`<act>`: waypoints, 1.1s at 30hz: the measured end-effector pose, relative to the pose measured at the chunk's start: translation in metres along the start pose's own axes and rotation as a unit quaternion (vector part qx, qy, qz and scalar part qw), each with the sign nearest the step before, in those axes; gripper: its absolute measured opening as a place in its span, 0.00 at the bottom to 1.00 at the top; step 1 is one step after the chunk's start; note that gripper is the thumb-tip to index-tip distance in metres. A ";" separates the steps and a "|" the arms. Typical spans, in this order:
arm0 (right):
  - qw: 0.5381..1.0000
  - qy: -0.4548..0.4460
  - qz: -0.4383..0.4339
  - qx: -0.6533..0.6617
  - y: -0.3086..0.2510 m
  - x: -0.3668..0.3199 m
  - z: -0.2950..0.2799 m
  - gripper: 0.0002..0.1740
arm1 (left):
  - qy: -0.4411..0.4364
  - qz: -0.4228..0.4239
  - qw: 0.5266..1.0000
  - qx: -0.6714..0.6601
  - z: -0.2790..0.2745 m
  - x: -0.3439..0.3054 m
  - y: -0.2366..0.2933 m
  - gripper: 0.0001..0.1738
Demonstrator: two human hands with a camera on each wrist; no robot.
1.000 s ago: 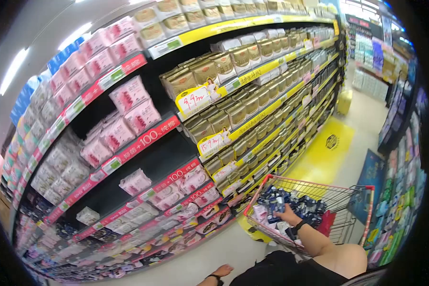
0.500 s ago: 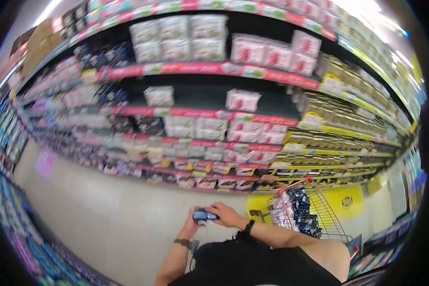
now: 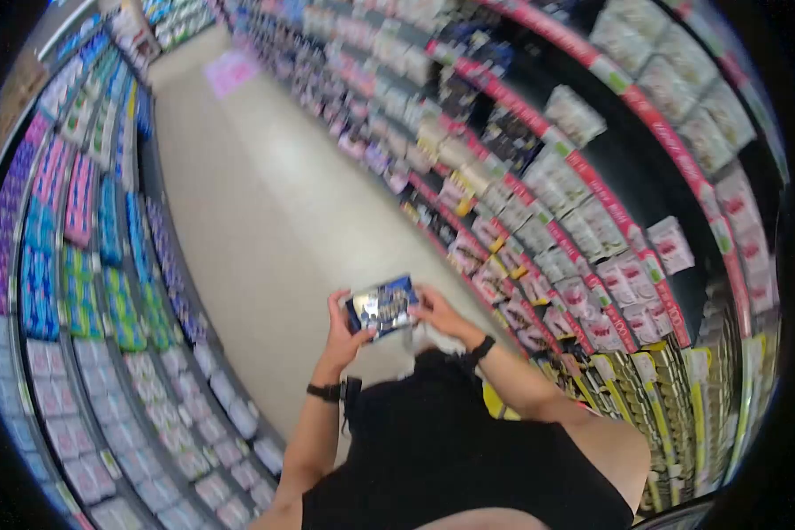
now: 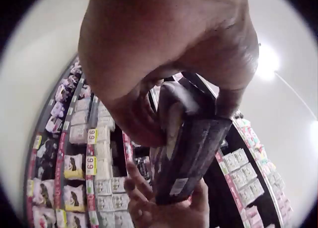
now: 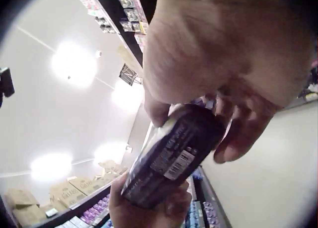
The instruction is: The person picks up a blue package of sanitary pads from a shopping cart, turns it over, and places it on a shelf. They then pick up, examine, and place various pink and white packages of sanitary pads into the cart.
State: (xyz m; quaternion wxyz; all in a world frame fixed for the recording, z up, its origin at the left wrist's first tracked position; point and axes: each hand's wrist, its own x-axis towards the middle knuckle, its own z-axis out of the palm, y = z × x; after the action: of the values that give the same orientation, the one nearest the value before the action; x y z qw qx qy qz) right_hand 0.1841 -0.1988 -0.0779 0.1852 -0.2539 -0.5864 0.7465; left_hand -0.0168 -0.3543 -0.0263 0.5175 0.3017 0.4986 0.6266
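A dark blue packet [image 3: 382,305] with a pale printed front is held between both hands in front of the person's torso. My left hand [image 3: 342,331] grips its left end, thumb on the near side. At the opposite end, my right hand [image 3: 440,314] pinches it between thumb and fingers. The left wrist view shows the packet's [image 4: 186,158] dark side with a small white label, and the right hand [image 4: 169,210] below. In the right wrist view, a barcode shows on the packet's [image 5: 174,156] narrow side, with the left hand [image 5: 149,208] at its lower end.
Shelves of pink and white packets [image 3: 623,296] run along the right, with gold packs [image 3: 671,406] at lower right. Stocked shelves [image 3: 106,291] line the left. Pale floor [image 3: 265,194] stretches ahead between them. Cardboard boxes [image 5: 74,190] sit atop a shelf.
The head view has swung from the cart and right-hand shelves to down the aisle. The right hand left the cart's dark packets; both hands now hold one packet, raised further forward.
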 end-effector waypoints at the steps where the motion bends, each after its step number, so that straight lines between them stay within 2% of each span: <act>1: 1.000 -0.003 0.026 0.006 -0.009 0.010 0.004 0.31 | 0.015 0.005 1.000 -0.012 -0.002 -0.002 0.003 0.50; 3: 0.997 -0.049 0.043 0.033 -0.031 0.038 0.010 0.28 | 0.062 0.020 0.998 -0.023 -0.005 0.000 0.010 0.44; 6: 0.997 -0.070 0.029 0.030 -0.039 0.089 0.014 0.26 | 0.149 -0.043 0.988 -0.015 -0.037 0.023 -0.004 0.37; 9: 0.996 -0.072 0.018 0.044 -0.045 0.142 0.014 0.24 | 0.146 -0.071 0.987 -0.012 -0.060 0.060 -0.001 0.30; 11: 0.997 -0.063 0.008 0.036 -0.054 0.180 0.010 0.26 | 0.164 -0.053 0.985 0.014 -0.069 0.091 0.013 0.38; 13: 0.999 -0.031 -0.011 0.042 -0.065 0.218 -0.001 0.27 | 0.172 -0.013 0.983 0.056 -0.057 0.128 0.050 0.42; 14: 0.995 -0.043 -0.011 0.087 -0.070 0.237 -0.008 0.30 | 0.159 0.034 0.984 0.066 -0.055 0.150 0.058 0.47; 17: 0.996 -0.074 -0.038 0.011 -0.083 0.293 -0.034 0.32 | 0.150 0.066 0.981 0.099 -0.076 0.212 0.070 0.47; 18: 0.995 -0.095 -0.031 0.022 -0.095 0.308 -0.040 0.37 | 0.160 0.104 0.975 0.111 -0.084 0.233 0.072 0.45; 19: 0.992 -0.121 -0.030 0.031 -0.110 0.320 -0.045 0.42 | 0.155 0.095 0.978 0.105 -0.085 0.251 0.083 0.44; 21: 0.992 -0.111 -0.023 -0.048 -0.119 0.347 -0.057 0.44 | 0.151 0.079 0.980 0.101 -0.093 0.281 0.109 0.41; 22: 0.988 -0.102 -0.061 -0.099 -0.130 0.354 -0.056 0.45 | 0.150 0.101 0.977 0.115 -0.100 0.285 0.104 0.38; 23: 0.979 -0.091 -0.100 -0.150 -0.141 0.359 -0.054 0.46 | 0.126 0.103 0.979 0.119 -0.111 0.296 0.101 0.36; 27: 0.984 -0.028 -0.037 -0.173 -0.151 0.395 -0.055 0.42 | 0.051 0.085 0.990 0.102 -0.149 0.333 0.101 0.33; 28: 0.973 0.003 -0.026 -0.230 -0.160 0.398 -0.051 0.34 | 0.035 0.076 0.992 0.095 -0.159 0.343 0.103 0.32; 31: 0.966 0.042 -0.086 -0.241 -0.161 0.410 -0.042 0.29 | -0.060 0.035 0.991 0.112 -0.201 0.372 0.114 0.29; 32: 0.970 0.088 -0.084 -0.210 -0.167 0.408 -0.036 0.22 | -0.109 0.031 0.987 0.110 -0.223 0.388 0.112 0.24; 33: 0.970 0.141 -0.085 -0.178 -0.168 0.408 -0.035 0.22 | -0.163 0.021 0.975 0.148 -0.241 0.402 0.120 0.23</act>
State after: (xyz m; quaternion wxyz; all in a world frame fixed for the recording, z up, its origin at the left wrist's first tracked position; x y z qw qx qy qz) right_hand -0.1261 0.1043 0.0124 0.2807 -0.3346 -0.6972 0.5685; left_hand -0.3878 -0.0442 -0.0463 0.5283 0.4834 0.4886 0.4985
